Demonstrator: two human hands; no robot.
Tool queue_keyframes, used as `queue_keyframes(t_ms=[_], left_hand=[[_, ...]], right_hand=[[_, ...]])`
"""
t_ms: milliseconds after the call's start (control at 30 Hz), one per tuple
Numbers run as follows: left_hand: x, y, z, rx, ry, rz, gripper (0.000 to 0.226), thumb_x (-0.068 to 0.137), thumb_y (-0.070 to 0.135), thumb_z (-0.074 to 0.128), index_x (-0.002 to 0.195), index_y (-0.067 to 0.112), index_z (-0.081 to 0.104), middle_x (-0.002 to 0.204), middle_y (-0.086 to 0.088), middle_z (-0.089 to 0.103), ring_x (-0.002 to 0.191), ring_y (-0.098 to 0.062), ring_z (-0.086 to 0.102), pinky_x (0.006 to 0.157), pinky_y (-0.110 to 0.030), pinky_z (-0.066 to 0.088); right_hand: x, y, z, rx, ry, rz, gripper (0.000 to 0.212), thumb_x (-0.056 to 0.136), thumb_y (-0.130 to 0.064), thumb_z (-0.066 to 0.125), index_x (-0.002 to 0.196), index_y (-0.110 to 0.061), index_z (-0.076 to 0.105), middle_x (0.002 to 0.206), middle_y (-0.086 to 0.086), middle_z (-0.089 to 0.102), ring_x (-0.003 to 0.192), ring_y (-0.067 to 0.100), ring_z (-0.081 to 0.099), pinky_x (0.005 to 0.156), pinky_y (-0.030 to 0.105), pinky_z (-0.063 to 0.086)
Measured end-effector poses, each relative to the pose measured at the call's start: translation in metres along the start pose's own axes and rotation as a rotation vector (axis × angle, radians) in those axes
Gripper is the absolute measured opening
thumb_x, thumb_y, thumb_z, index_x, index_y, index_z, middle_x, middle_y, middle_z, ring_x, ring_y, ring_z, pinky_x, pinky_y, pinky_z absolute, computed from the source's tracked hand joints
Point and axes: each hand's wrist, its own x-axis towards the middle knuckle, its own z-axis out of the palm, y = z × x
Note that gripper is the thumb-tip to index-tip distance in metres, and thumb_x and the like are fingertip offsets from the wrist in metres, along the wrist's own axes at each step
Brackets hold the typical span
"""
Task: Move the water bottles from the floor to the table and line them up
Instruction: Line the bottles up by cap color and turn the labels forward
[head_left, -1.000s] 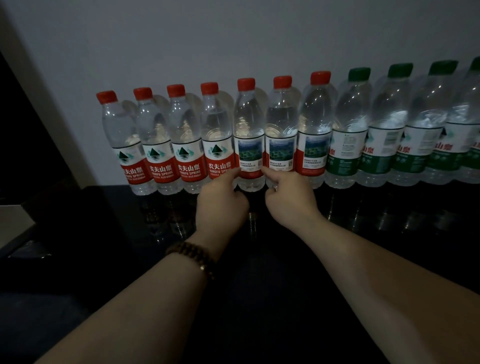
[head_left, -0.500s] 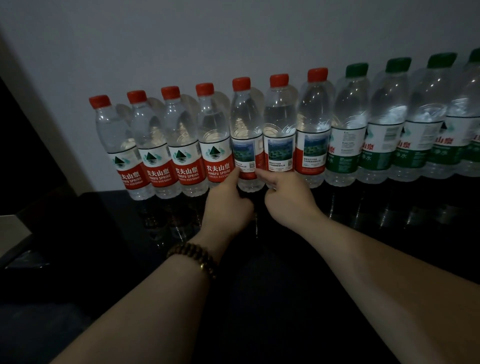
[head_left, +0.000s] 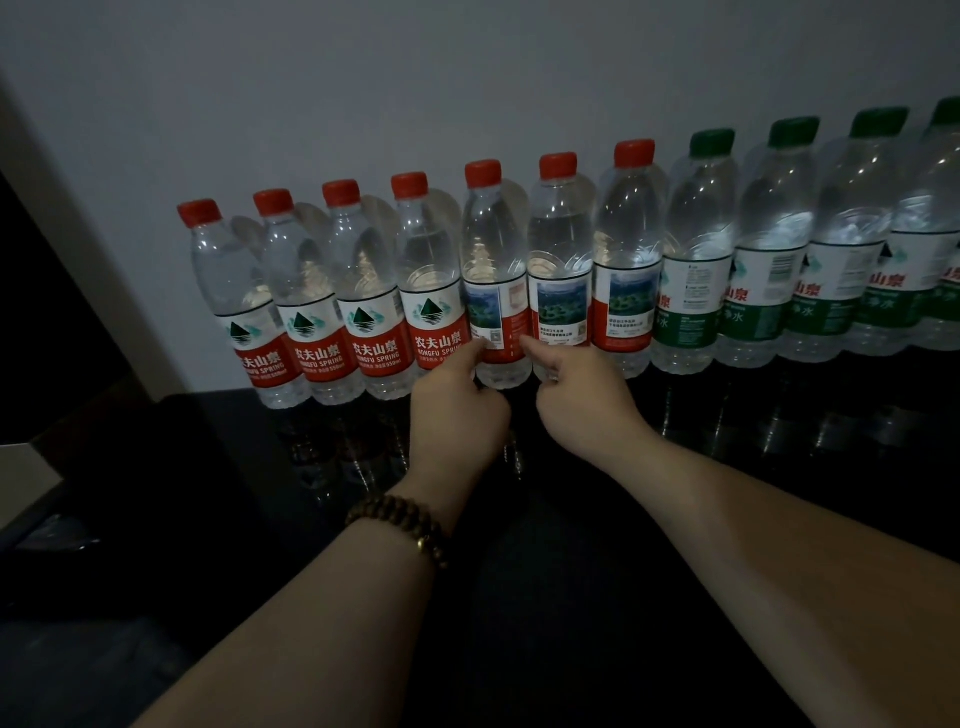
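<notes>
A row of water bottles stands on the glossy black table (head_left: 779, 431) against the wall: several red-capped ones on the left, several green-capped ones (head_left: 701, 249) on the right. Both hands meet at the fifth red-capped bottle (head_left: 496, 249) from the left. My left hand (head_left: 457, 410), with a bead bracelet on its wrist, presses a fingertip on the left side of its lower label. My right hand (head_left: 582, 400) presses a fingertip on the right side. The other fingers of both hands are curled. The bottle is squeezed between them, upright, touching its neighbours.
A white wall (head_left: 467, 78) runs right behind the bottles. The table's left end (head_left: 176, 405) lies just past the first red-capped bottle (head_left: 228, 291), with a dark gap and a pale surface (head_left: 26, 467) beyond it. The tabletop in front of the row is bare and reflective.
The fifth bottle's label has turned: its picture panel now faces further left and the red part shows on the right. Both hands stayed at its base. The view shifted slightly.
</notes>
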Motion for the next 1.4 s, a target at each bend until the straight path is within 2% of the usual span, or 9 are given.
queue_keyframes(t_ms=[67,200,333,467,700,867,1033,1233,1400], left_hand=[[-0.0014,0.0004,0.0007,0.008,0.000,0.006,0.063,0.082,-0.006,0.055,0.141,0.017,0.059,0.136,0.000,0.064,0.121,-0.006,0.053,0.078,0.009,0.025],[-0.0004,-0.0006,0.0002,-0.001,-0.050,-0.028,0.070,0.082,-0.004,0.054,0.147,0.021,0.052,0.140,0.000,0.061,0.127,-0.014,0.054,0.089,-0.008,0.037],[-0.0004,-0.0005,0.0008,0.002,0.017,-0.008,0.066,0.083,-0.004,0.056,0.144,0.020,0.056,0.137,0.001,0.064,0.123,-0.007,0.054,0.086,0.003,0.029],[0.0000,-0.0011,0.0007,0.006,-0.027,-0.002,0.068,0.083,-0.005,0.056,0.146,0.020,0.054,0.139,0.000,0.063,0.127,-0.014,0.056,0.097,-0.015,0.038],[0.0003,0.0020,0.0002,-0.013,0.025,-0.033,0.066,0.081,-0.003,0.058,0.141,0.023,0.060,0.130,0.006,0.067,0.109,0.003,0.051,0.067,0.012,0.029],[0.0002,0.0016,0.0028,0.006,-0.034,-0.046,0.070,0.081,-0.004,0.056,0.147,0.022,0.053,0.140,0.003,0.061,0.112,0.003,0.044,0.064,0.012,0.026],[0.0009,0.0015,0.0015,-0.010,-0.007,-0.046,0.068,0.081,-0.004,0.057,0.144,0.023,0.056,0.135,0.005,0.065,0.110,0.003,0.049,0.066,0.011,0.030],[0.0000,0.0009,0.0034,-0.020,-0.049,-0.053,0.077,0.080,-0.005,0.057,0.149,0.029,0.049,0.141,0.008,0.059,0.113,0.004,0.042,0.068,0.011,0.025],[0.0009,0.0007,0.0029,-0.005,0.016,-0.051,0.066,0.080,-0.002,0.057,0.141,0.025,0.060,0.133,0.005,0.067,0.114,0.002,0.053,0.076,0.009,0.029]], right_hand=[[0.0014,0.0011,0.0004,0.000,-0.022,0.002,0.074,0.081,0.008,0.047,0.147,-0.025,0.051,0.157,0.000,0.044,0.149,0.022,0.031,0.112,0.023,0.019],[0.0016,0.0026,0.0000,0.059,-0.027,0.022,0.073,0.081,0.009,0.045,0.142,-0.029,0.057,0.150,-0.005,0.053,0.145,0.016,0.040,0.115,0.024,0.028],[0.0013,0.0026,-0.0012,0.017,0.019,0.030,0.071,0.082,0.004,0.049,0.145,-0.028,0.054,0.150,-0.003,0.053,0.141,0.018,0.044,0.105,0.019,0.031],[0.0005,0.0002,-0.0016,0.006,-0.013,0.015,0.072,0.083,0.006,0.048,0.147,-0.026,0.052,0.155,-0.002,0.047,0.147,0.020,0.036,0.112,0.023,0.027],[-0.0010,-0.0010,-0.0029,0.000,0.019,0.004,0.066,0.085,0.005,0.050,0.144,-0.025,0.055,0.150,0.000,0.053,0.142,0.019,0.044,0.115,0.025,0.031],[-0.0009,-0.0024,-0.0036,0.010,-0.022,0.006,0.070,0.082,0.007,0.049,0.144,-0.025,0.056,0.151,-0.001,0.052,0.145,0.018,0.040,0.119,0.029,0.029],[-0.0014,-0.0018,-0.0044,0.011,0.014,0.012,0.070,0.084,0.006,0.050,0.146,-0.027,0.054,0.151,-0.002,0.052,0.142,0.017,0.043,0.110,0.020,0.031],[-0.0031,-0.0033,-0.0038,0.039,-0.010,-0.005,0.071,0.082,0.009,0.049,0.141,-0.029,0.059,0.147,-0.004,0.056,0.142,0.014,0.044,0.114,0.023,0.032],[-0.0007,-0.0013,-0.0039,-0.016,0.006,0.001,0.070,0.083,0.006,0.051,0.145,-0.026,0.055,0.152,-0.001,0.050,0.145,0.019,0.040,0.111,0.021,0.027]])
